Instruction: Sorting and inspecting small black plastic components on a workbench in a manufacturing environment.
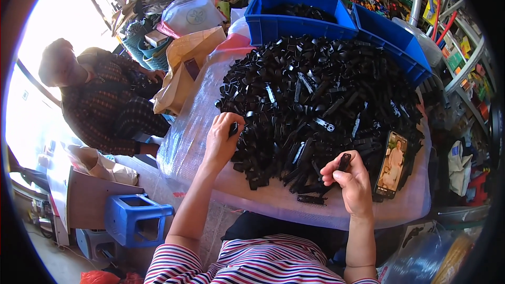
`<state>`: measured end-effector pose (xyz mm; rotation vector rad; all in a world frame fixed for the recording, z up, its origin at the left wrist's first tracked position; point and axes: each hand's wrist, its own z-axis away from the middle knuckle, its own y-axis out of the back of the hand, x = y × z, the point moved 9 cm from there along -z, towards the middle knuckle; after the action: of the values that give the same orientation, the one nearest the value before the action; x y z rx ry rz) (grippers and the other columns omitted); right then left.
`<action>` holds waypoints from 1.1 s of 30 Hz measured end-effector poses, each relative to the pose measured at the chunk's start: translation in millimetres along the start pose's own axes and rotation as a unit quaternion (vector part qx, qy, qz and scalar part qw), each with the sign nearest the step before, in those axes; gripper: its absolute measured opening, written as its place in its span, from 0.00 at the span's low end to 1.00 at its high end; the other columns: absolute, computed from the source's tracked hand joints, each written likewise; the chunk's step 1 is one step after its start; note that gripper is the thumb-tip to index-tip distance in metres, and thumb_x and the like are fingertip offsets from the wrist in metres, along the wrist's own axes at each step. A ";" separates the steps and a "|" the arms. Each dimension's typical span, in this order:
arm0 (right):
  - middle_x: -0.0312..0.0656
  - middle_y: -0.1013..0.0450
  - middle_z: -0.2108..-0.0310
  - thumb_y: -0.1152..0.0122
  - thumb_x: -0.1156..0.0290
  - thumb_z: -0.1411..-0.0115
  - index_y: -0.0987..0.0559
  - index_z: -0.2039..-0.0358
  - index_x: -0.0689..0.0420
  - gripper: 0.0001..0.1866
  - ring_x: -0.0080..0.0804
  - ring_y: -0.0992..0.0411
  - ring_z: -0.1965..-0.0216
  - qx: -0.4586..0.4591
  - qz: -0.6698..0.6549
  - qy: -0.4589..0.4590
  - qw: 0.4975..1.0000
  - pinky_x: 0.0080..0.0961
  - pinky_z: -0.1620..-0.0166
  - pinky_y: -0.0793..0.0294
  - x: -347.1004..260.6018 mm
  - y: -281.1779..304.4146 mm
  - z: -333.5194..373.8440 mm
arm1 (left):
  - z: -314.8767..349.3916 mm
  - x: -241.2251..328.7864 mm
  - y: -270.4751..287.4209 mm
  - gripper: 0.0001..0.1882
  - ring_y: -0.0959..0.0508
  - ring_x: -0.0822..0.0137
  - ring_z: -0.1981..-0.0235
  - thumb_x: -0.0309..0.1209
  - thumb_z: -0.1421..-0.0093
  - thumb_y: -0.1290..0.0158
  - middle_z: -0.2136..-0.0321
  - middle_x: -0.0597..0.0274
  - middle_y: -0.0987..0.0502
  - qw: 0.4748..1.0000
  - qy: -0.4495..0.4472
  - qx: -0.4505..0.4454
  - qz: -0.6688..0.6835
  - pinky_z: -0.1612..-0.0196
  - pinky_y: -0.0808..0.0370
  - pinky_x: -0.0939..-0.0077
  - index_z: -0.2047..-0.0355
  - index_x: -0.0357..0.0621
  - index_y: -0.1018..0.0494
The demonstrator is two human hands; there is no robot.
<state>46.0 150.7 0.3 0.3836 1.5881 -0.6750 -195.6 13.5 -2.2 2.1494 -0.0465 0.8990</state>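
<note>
- The left hand [223,132] is at the left edge of the pile, with its fingers bent and closed around a small black piece [233,129]; only a part of this piece is visible.
- The right hand [351,181] is in front of the pile, toward its right side. Its thumb and fingers pinch a narrow black piece [344,162], which points upward from the fingertips.
- The two hands are well apart, and each one has its own piece.
- The big pile of black pieces [315,108] lies on a table, on a clear plastic sheet [252,193]. Some pieces in it shine white in the light.
- One loose piece [311,199] lies at the near edge of the pile, to the left of the right wrist.
- A phone [392,165] with its screen lit leans at the right side of the pile, near the right hand.
- Behind the pile there are two blue bins: the left bin [279,29] contains dark pieces, and the right bin [402,55] stands at an angle just beside it.
- On the left, another person [100,100] in dark checked clothes is near a brown paper bag [181,68].
- A blue stool [126,221] is on the floor at the lower left.
</note>
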 end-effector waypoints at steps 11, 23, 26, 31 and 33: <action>0.40 0.30 0.71 0.54 0.79 0.48 0.35 0.65 0.60 0.09 0.19 0.35 0.73 -0.001 0.053 0.000 0.999 0.16 0.67 0.32 5.8 -8.9 15.4 | 7.5 6.7 -17.6 0.12 0.29 0.52 0.62 0.33 0.50 0.43 0.69 0.54 0.30 0.998 0.026 -0.003 -0.058 0.61 0.31 0.64 0.67 0.44 0.29; 0.33 0.37 0.74 0.37 0.76 0.54 0.29 0.56 0.59 0.22 0.17 0.39 0.75 0.032 0.239 0.120 0.963 0.14 0.72 0.37 -23.1 -39.7 7.9 | 34.6 49.8 -55.7 0.13 0.31 0.79 0.73 0.36 0.41 0.49 0.68 0.67 0.24 0.809 0.217 -0.174 0.517 0.70 0.33 0.84 0.60 0.40 0.32; 0.40 0.33 0.72 0.34 0.73 0.54 0.29 0.53 0.60 0.25 0.26 0.31 0.72 0.035 0.308 0.263 0.913 0.19 0.70 0.31 -41.3 -53.1 4.0 | 48.7 90.4 -72.2 0.14 0.29 0.77 0.72 0.36 0.41 0.50 0.68 0.64 0.24 0.754 0.238 -0.223 0.571 0.68 0.32 0.82 0.59 0.39 0.31; 0.42 0.31 0.72 0.36 0.81 0.56 0.26 0.58 0.61 0.21 0.31 0.29 0.72 0.055 0.362 0.282 0.887 0.23 0.69 0.29 -36.8 -43.3 11.8 | 53.6 98.0 -79.1 0.12 0.27 0.73 0.73 0.29 0.43 0.51 0.71 0.61 0.25 0.677 0.266 -0.258 0.636 0.67 0.30 0.79 0.60 0.35 0.29; 0.42 0.31 0.73 0.37 0.84 0.58 0.25 0.59 0.61 0.21 0.33 0.29 0.73 0.059 0.384 0.293 0.874 0.24 0.70 0.29 -38.5 -43.4 14.4 | 52.8 100.9 -79.0 0.13 0.27 0.73 0.73 0.30 0.43 0.51 0.72 0.61 0.25 0.713 0.256 -0.280 0.589 0.66 0.29 0.79 0.59 0.35 0.30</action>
<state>36.3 113.8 46.3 1.3255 1.7543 -0.0142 -64.6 56.9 -15.0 1.0343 -1.3460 1.8378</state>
